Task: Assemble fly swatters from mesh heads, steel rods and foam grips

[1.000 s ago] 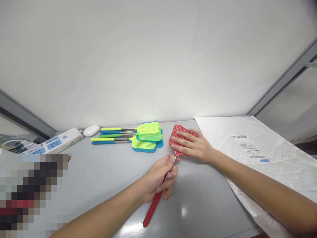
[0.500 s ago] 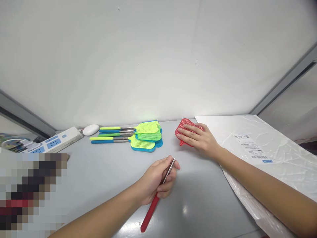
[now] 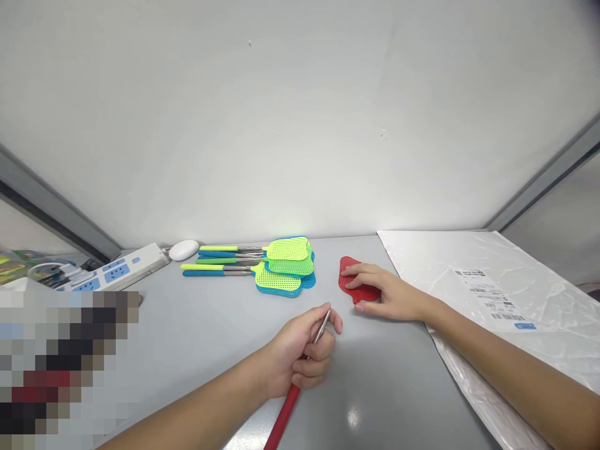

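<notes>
My left hand (image 3: 304, 350) is wrapped round a red handle (image 3: 284, 415) with a silver metal rod (image 3: 322, 326). The rod's tip points up and away between thumb and forefinger; the handle runs down past the frame's lower edge. My right hand (image 3: 384, 290) grips a red perforated fly swatter head (image 3: 349, 284), fingers over its top and thumb by its short neck. The head lies low at the table, apart from the rod, and is partly hidden by the fingers. To the left, fly swatters (image 3: 288, 250) with yellow, green and blue heads lie overlapping in a pile, handles leftward.
A white power strip (image 3: 126, 267) and a white oval object (image 3: 184, 250) lie at the back left. White plastic packaging with a label (image 3: 492, 297) covers the right side under my right forearm. A pale wall (image 3: 328, 125) closes off the back of the grey table (image 3: 210, 331).
My right hand has come lower and nearer with the red swatter head, its thumb now showing at the neck. The left hand still holds the handle, fingers curled slightly tighter. The view has shifted a little.
</notes>
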Demonstrator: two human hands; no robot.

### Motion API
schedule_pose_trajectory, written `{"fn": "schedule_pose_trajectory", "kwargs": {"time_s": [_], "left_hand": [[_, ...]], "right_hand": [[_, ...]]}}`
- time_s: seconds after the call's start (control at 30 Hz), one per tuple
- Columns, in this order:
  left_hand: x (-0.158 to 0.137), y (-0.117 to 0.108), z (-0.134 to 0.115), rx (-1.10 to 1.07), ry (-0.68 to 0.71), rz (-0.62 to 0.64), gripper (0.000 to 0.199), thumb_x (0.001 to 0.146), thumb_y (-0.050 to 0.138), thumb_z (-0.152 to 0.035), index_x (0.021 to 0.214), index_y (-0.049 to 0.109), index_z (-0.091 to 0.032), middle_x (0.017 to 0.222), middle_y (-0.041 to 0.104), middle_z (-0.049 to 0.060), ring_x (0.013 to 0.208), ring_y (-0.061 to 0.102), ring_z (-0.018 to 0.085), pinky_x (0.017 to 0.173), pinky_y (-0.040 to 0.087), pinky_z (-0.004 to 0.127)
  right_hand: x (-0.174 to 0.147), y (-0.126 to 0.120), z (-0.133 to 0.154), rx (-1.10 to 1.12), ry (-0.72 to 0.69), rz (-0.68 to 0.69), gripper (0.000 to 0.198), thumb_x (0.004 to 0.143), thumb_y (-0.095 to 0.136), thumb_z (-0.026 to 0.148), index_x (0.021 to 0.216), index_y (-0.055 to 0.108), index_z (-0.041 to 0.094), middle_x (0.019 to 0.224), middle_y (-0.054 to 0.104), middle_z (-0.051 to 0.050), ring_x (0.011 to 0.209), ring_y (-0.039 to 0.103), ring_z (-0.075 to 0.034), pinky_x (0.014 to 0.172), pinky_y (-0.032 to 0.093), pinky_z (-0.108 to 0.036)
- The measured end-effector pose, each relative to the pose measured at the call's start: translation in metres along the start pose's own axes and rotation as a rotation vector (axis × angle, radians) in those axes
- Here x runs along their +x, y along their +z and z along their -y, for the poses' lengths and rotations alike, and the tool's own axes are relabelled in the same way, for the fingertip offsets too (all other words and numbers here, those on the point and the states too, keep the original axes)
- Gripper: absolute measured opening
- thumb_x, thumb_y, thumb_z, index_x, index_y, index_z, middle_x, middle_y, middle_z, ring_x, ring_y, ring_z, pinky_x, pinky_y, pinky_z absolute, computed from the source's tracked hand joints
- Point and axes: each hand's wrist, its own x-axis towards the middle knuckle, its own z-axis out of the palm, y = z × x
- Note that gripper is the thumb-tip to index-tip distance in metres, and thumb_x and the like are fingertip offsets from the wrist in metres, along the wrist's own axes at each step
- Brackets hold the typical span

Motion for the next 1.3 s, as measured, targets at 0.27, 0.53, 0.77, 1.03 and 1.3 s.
{"fn": "schedule_pose_trajectory", "kwargs": {"time_s": [0.27,0.53,0.77,1.03,1.3], "left_hand": [[0.001,-0.003,-0.002,-0.028,-0.029,0.045,0.023,0.087,0.041,-0.042,0.078,0.051,-0.024,0.042,0.021,-0.01,0.033,0.006,0.007,0.029,0.012,0.014],[0.0,-0.003,-0.001,-0.041,-0.009,0.043,0.025,0.088,0.04,-0.043,0.076,0.049,-0.024,0.043,0.02,-0.009,0.035,0.005,0.007,0.03,0.012,0.015],[0.001,-0.004,0.004,-0.041,0.03,0.104,0.053,0.09,0.028,-0.07,0.088,0.051,-0.023,0.055,0.037,-0.007,0.035,0.015,0.005,0.034,0.017,0.014],[0.0,-0.002,0.008,0.024,0.086,0.16,0.065,0.084,0.018,-0.079,0.091,0.05,-0.023,0.066,0.048,-0.002,0.036,0.018,0.002,0.035,0.018,0.014],[0.0,0.002,0.009,0.092,0.075,0.213,0.064,0.082,0.02,-0.082,0.082,0.044,-0.022,0.064,0.044,-0.003,0.036,0.017,0.002,0.035,0.014,0.015]], "right_hand": [[0.001,0.009,-0.001,-0.042,-0.05,-0.1,0.034,0.086,0.065,0.04,0.117,0.061,0.025,0.135,0.057,-0.01,0.126,0.051,-0.028,0.102,0.044,-0.048],[-0.001,0.009,-0.006,-0.105,-0.068,-0.214,0.034,0.09,0.06,0.032,0.123,0.057,0.026,0.135,0.055,-0.01,0.125,0.051,-0.028,0.101,0.045,-0.049],[0.0,0.006,-0.008,-0.283,-0.195,-0.339,0.033,0.092,0.054,0.025,0.125,0.057,0.027,0.123,0.064,-0.011,0.105,0.063,-0.027,0.086,0.05,-0.046],[0.003,0.006,0.029,-0.363,-0.472,-0.225,0.037,0.093,0.057,0.022,0.129,0.052,0.022,0.111,0.07,-0.009,0.094,0.065,-0.021,0.085,0.047,-0.04],[0.015,0.003,0.072,-0.404,-0.553,0.03,0.021,0.097,0.044,0.013,0.103,0.063,0.021,0.077,0.065,-0.002,0.067,0.056,-0.015,0.07,0.043,-0.034]]}}
